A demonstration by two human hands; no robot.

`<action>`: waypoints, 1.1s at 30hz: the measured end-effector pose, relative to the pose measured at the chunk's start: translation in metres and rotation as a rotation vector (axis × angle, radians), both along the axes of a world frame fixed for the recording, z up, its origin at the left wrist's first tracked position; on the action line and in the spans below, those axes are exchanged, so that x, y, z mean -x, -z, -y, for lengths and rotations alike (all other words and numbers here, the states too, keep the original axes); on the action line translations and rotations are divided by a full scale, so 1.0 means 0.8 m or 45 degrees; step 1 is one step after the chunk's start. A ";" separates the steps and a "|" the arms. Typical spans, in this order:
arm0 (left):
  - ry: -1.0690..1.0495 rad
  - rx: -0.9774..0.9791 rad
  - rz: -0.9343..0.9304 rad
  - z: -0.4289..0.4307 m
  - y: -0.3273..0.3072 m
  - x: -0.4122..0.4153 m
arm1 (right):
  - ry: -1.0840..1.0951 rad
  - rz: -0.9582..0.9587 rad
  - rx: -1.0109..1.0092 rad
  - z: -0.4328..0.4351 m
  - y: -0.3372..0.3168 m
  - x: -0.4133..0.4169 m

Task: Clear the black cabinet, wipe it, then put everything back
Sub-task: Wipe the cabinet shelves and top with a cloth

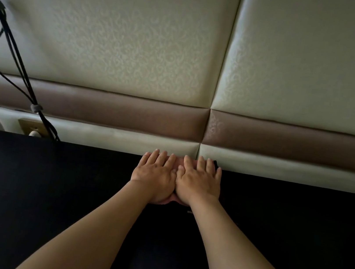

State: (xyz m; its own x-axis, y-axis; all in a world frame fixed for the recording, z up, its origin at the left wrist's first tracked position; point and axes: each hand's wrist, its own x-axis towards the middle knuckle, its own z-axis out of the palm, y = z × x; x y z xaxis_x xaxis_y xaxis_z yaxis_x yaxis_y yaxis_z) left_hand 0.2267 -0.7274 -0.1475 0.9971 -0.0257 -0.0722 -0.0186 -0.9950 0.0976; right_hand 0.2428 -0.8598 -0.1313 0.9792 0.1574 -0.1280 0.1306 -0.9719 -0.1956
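As both bare forearms reach forward, presses the left hand [154,174] and the right hand [199,181] palm-down, side by side, inner edges touching. Spreads the fingers of each straight and slightly apart, curled round nothing, gripping nothing. Pins beneath both palms a pinkish cloth [167,201], seen only as a sliver between the two index fingers and as a rounded fold behind the heels of the hands, toward the wrists. Cannot tell how far it spreads under the palms.

Rests all of this on the black cabinet [49,184], at the far edge of its top, with the fingertips about level with that edge. Runs wide to the left and right of the hands and back under the forearms. Just past the right fingertips, shows a small dark corner, too dim to identify.

Beyond the fingertips, meets a padded wall [116,44]: a cream strip nearest, a brown band [106,107] above it, large patterned cream panels higher still. Well off to the left of the left hand, by the cabinet's back edge, shows a wall socket [26,126] with something pale at it, and black cables [12,47] climbing from there toward the upper left, bound with grey ties.
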 end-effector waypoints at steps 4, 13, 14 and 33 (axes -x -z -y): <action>0.036 -0.026 0.012 -0.009 0.016 -0.026 | 0.022 0.020 0.003 -0.003 0.002 -0.014; 0.028 -0.042 0.012 -0.010 0.028 -0.034 | 0.033 0.072 -0.001 -0.002 0.011 -0.017; 0.013 -0.026 -0.005 -0.006 0.021 -0.029 | 0.027 0.066 -0.007 -0.001 0.011 -0.015; -0.014 -0.089 -0.067 0.063 0.006 0.152 | -0.061 0.044 -0.063 0.067 0.005 0.150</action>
State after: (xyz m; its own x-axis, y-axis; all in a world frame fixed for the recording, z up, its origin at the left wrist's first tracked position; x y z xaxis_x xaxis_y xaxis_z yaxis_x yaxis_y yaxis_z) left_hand 0.1047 -0.7777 -0.1525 0.9920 -0.0082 -0.1261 -0.0046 -0.9996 0.0287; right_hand 0.1231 -0.9135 -0.1354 0.9740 0.2097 -0.0852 0.1845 -0.9536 -0.2379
